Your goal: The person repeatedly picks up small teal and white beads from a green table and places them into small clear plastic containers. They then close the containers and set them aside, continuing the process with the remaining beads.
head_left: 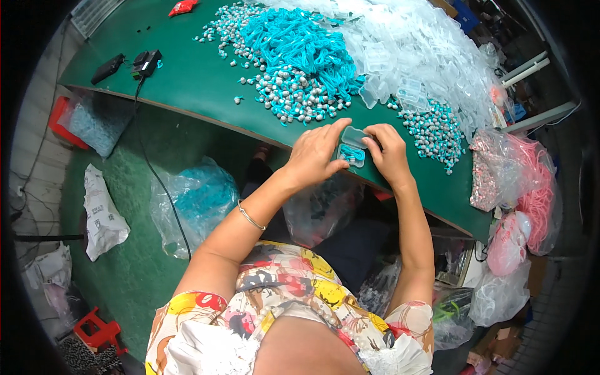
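A small clear plastic box (351, 161) with its hinged lid (355, 137) raised sits at the near edge of the green table, between my hands. Inside it lies a teal coiled cord, with small pieces that I cannot make out. My left hand (314, 154) grips the box's left side, thumb at its lower corner and fingers up by the lid. On the other side, my right hand (390, 155) pinches the lid's right edge between thumb and fingers. Just beyond lie a heap of teal cords (300, 44) and grey-and-teal earplugs (294, 94); more such earplugs (434, 132) lie to the right.
A large pile of clear plastic boxes (425, 44) covers the table's far right. A black device (146, 64) with a cable stands at the left. Bags of pink cords (534, 200) hang by the right edge. Below are a bag of teal material (203, 194) and a red stool (99, 331).
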{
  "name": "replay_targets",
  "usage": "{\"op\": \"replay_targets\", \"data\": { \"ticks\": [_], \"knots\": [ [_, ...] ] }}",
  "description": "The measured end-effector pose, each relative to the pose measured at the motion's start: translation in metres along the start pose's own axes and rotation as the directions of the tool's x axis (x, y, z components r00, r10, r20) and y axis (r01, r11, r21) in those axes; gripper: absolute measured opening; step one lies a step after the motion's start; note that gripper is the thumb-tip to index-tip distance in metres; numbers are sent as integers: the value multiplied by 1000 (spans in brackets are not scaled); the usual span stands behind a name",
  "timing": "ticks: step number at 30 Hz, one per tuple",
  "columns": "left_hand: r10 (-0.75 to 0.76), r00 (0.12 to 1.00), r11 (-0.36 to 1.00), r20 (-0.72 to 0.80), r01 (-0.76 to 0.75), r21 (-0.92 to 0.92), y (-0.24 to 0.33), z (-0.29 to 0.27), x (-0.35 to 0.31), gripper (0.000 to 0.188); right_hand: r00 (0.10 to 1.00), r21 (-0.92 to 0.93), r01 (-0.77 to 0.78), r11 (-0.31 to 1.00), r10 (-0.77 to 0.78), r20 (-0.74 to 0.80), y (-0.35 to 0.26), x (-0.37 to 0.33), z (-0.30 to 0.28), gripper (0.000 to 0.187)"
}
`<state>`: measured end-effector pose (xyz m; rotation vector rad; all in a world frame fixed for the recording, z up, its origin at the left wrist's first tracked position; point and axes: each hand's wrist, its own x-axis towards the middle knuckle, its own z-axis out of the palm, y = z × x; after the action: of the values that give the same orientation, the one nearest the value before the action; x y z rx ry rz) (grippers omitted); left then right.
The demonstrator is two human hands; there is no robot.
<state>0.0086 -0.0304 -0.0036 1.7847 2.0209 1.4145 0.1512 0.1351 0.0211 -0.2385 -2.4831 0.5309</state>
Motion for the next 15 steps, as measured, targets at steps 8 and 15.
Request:
{"op": "replay_targets", "data": {
  "ticks": [8, 15],
  "knots": [
    [100, 992, 991, 76, -106, 85, 1, -2, 0, 65, 999, 46, 10, 999, -12, 35, -20, -30, -17, 24],
    [141, 985, 978, 95, -154, 143, -4, 6, 4, 30, 998, -13, 59, 998, -59, -19, -31, -36, -1, 28]
  ]
}}
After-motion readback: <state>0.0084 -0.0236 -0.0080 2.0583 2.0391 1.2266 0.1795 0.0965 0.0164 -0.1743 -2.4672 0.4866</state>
